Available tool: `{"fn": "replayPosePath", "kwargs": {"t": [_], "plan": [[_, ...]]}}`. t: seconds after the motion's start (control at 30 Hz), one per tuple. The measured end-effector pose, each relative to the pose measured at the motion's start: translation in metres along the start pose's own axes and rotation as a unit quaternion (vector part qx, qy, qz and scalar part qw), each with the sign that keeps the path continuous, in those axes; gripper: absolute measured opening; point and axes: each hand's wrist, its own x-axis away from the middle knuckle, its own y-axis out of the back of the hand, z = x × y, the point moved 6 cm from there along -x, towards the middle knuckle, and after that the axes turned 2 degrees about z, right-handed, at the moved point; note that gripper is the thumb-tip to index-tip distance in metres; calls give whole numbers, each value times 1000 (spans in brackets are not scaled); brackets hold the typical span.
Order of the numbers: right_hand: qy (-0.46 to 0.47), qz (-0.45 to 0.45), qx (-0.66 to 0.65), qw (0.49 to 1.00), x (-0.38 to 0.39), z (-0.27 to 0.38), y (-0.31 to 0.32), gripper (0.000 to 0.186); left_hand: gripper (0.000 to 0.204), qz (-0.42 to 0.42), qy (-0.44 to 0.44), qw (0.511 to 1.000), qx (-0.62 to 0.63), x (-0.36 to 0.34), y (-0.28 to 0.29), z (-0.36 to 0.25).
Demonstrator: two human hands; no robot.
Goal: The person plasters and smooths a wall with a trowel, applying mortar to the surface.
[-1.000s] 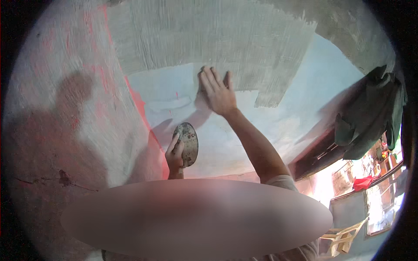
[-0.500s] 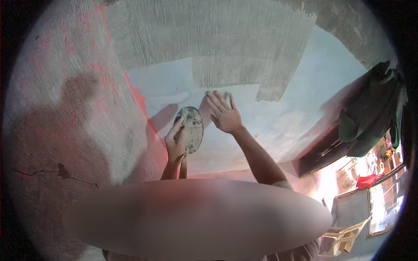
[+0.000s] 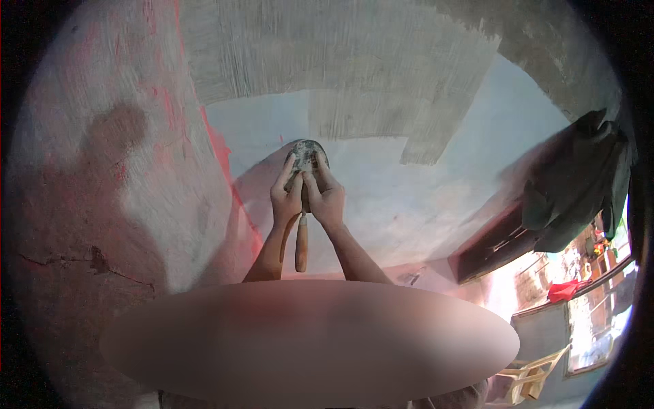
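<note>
My left hand (image 3: 286, 194) and my right hand (image 3: 325, 196) both grip a stained, rounded metal trowel (image 3: 305, 150) from either side, fingers pointing up along its blade. Its wooden handle (image 3: 301, 244) hangs down between my forearms. The trowel is in front of a pale blue-white plastered surface (image 3: 381, 211), below a patch of rough grey plaster (image 3: 354, 82) with streaky marks. I cannot tell whether the blade touches that surface. A grey wall (image 3: 102, 191) with pink streaks, a crack and my shadow runs along the left. A blurred oval hides the lower middle of the view.
At the right, dark cloth (image 3: 572, 184) hangs over a dark recessed edge beside a bright opening (image 3: 586, 341) with assorted objects. A red cloth (image 3: 565, 290) lies there. A pale wooden frame, perhaps a chair (image 3: 535, 373), is at the lower right.
My right hand has left the upper plaster and moved down and left onto the trowel. My left hand and the trowel have risen, and the wooden handle now shows below.
</note>
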Motion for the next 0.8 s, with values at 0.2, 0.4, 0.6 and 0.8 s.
{"fn": "replayPosePath", "kwargs": {"t": [0.2,0.4,0.6,0.8], "plan": [[-1,-27,-1,1000,-4,-16,-1,49,48,4,30,999,11,-3,-2,9],[0,-49,2,999,-5,-22,-3,47,46,-3,-10,999,-41,-3,-2,-2],[47,-51,6,998,-7,-14,-3,45,43,-13,-10,1000,-12,-5,-4,-7],[-24,-46,26,998,-12,-22,-2,45,42,-20,16,997,-67,-6,-5,0]]}}
